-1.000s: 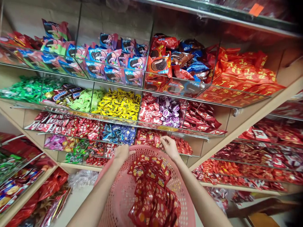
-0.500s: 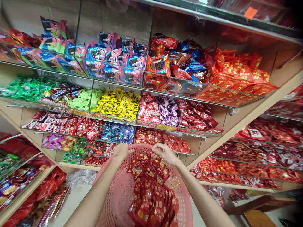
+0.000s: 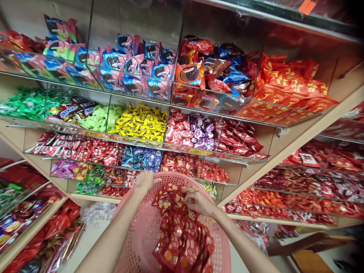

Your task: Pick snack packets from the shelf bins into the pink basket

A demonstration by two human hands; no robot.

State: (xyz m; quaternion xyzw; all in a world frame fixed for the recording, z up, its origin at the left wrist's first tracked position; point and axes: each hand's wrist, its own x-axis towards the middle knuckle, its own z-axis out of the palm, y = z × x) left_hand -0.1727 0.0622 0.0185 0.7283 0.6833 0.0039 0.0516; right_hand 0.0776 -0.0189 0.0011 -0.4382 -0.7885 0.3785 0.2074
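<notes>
A pink perforated plastic basket (image 3: 136,231) tilts in front of me, with its far rim against the lower shelves. My left hand (image 3: 146,182) is closed round the rim at the far left. Inside the basket lies a heap of small red packets (image 3: 182,242) printed with orange fruit. My right hand (image 3: 199,201) is over the upper right part of the heap. Its fingers are curled onto a red packet (image 3: 179,199), whose edge they partly cover. Just beyond the rim, similar red packets (image 3: 182,162) fill a glass-fronted shelf compartment.
Glass-fronted shelves rise ahead, holding yellow sweets (image 3: 142,123), purple sweets (image 3: 201,131), cookie packs (image 3: 189,74) and orange-red packs (image 3: 292,83). Another stocked shelf (image 3: 309,182) runs along the right. At lower left are more packaged goods (image 3: 19,212). A wooden stool (image 3: 313,261) stands at lower right.
My right hand has moved from the basket's far rim down and slightly right onto the packets inside. My left hand stays on the rim.
</notes>
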